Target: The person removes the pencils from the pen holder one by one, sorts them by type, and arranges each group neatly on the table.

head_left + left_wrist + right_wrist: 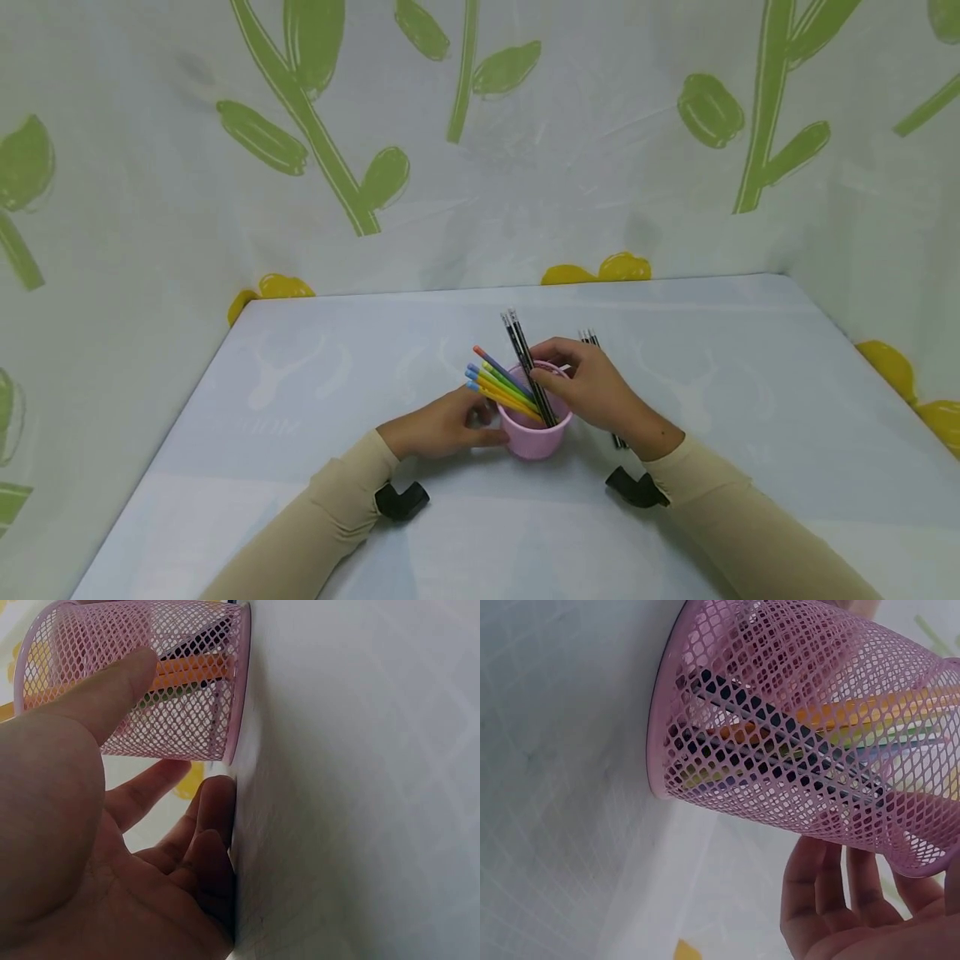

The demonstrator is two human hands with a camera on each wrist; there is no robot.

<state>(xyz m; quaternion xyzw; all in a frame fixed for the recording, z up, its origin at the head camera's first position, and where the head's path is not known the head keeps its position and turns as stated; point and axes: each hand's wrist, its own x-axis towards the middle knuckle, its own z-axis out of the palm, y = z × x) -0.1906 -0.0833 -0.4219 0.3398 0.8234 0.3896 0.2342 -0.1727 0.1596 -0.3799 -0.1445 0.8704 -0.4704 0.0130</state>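
Observation:
A pink mesh pencil cup point(534, 440) stands upright on the table between both hands. Several coloured pencils point(502, 392) lean left in it, beside black pencils point(525, 350) with pale ends. The left hand point(447, 423) holds the cup's left side; in the left wrist view its thumb point(112, 694) presses the mesh while other fingers lie lower, near the tabletop. At the cup's right, the right hand point(588, 387) grips the rim. Its curled fingers point(829, 889) show outside the mesh in the right wrist view, and the thumb seems to reach over the rim.
More black pencils point(589, 337) lie on the table, partly hidden beneath the right hand and wrist. A pale cloth covers the table point(480, 533). Behind it hangs a white curtain point(585, 167) with green leaf prints. Black straps point(401, 502) circle the wrists.

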